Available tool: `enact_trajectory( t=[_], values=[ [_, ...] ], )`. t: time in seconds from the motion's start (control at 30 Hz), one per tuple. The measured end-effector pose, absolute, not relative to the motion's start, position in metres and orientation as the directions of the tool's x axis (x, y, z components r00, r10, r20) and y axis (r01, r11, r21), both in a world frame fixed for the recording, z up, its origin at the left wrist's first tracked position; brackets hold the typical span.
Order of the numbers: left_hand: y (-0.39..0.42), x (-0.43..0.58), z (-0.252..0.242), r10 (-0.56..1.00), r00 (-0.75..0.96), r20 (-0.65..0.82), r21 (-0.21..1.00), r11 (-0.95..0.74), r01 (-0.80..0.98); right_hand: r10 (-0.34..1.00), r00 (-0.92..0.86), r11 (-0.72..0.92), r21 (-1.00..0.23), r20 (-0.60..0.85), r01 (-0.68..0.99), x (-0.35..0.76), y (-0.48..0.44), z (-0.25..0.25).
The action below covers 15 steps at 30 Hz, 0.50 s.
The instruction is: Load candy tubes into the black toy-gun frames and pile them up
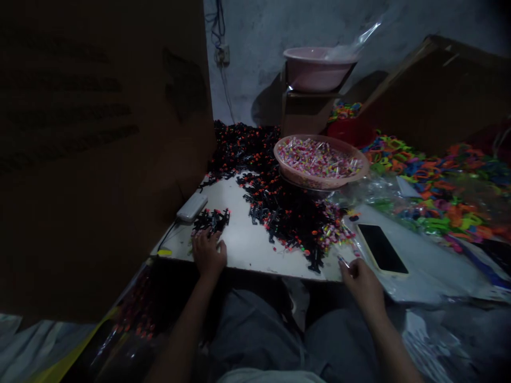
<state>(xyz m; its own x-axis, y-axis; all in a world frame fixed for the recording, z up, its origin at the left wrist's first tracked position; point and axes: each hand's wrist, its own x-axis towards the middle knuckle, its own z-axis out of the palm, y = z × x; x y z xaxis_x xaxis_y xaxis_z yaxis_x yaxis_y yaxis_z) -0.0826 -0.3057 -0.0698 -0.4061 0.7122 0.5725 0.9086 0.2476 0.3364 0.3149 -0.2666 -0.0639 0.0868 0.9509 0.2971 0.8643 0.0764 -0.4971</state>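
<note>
So the right hand [362,282] was just left of the phone [382,249], thumb and finger pinched nearly closed on a small shiny piece [343,261]. The left hand [208,254] was well off to the phone's left, loosely open with the thumb apart, fingertips at a little clump of black gun-shaped pieces [212,218]. Couldn't tell if it had hold of one.

IMO a light fingertip pinch suited something that tiny, with the left palm kept low so the clump didn't scatter.

Just left of the phone lay some loose pink and yellow bits [336,234], and left of those, running back past it, a big black heap with orange tips [287,213]. Beyond the phone, a bit left, sat a round basin [315,184] full of colourful bits. Farther behind it was a pink tub [313,77].
</note>
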Motion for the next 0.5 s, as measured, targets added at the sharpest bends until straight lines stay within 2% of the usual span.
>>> enact_trajectory(
  t=[0.13,0.3,0.5],
  values=[
    [-0.307,-0.085,-0.071,0.724,-0.374,0.580,0.320,0.220,0.921,0.960,0.096,0.092,-0.619,0.263,0.780,0.301,-0.277,-0.065],
    [-0.309,-0.089,-0.071,0.729,-0.351,0.588,0.343,0.168,0.924,0.956,0.072,0.129,-0.630,0.283,0.766,0.295,-0.279,-0.061],
    [-0.308,-0.088,-0.071,0.725,-0.362,0.586,0.374,0.154,0.914,0.969,0.095,0.109,-0.743,0.226,0.660,0.283,-0.284,-0.059]
  ],
)
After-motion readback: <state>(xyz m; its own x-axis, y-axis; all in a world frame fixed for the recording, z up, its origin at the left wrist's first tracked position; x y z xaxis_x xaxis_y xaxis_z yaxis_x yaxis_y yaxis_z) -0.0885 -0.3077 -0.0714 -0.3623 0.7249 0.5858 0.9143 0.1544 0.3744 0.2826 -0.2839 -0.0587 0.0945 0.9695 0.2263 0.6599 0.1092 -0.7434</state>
